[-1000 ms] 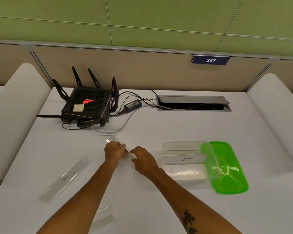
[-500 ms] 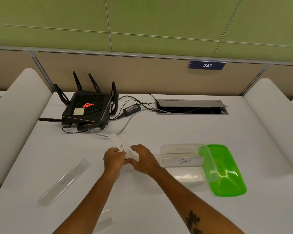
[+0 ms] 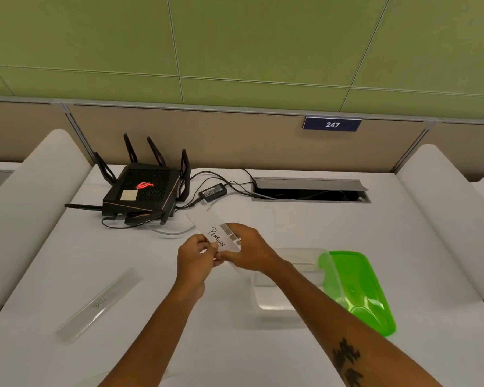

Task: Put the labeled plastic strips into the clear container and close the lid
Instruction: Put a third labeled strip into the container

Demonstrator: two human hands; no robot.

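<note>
We hold a clear plastic strip marked "PENGUIN" (image 3: 214, 233) in both hands above the white table (image 3: 291, 219). Our left hand (image 3: 194, 259) pinches its near end with fingers closed on it; our right hand (image 3: 248, 251) grips the same end from the right, fingers curled around the strip's edge. The strip tilts up and away from us.

The clear container (image 3: 285, 303) sits open on the table just right of our hands, and our right forearm crosses over it, hiding much of its inside. The green lid (image 3: 358, 289) leans against the container's right side. A second labeled strip (image 3: 99, 304) lies flat on the table, well to the left.

Beyond our hands stand a black router (image 3: 143, 191) with antennas, its power adapter (image 3: 213, 192) and cables, and a cable slot (image 3: 310, 189) in the table.
</note>
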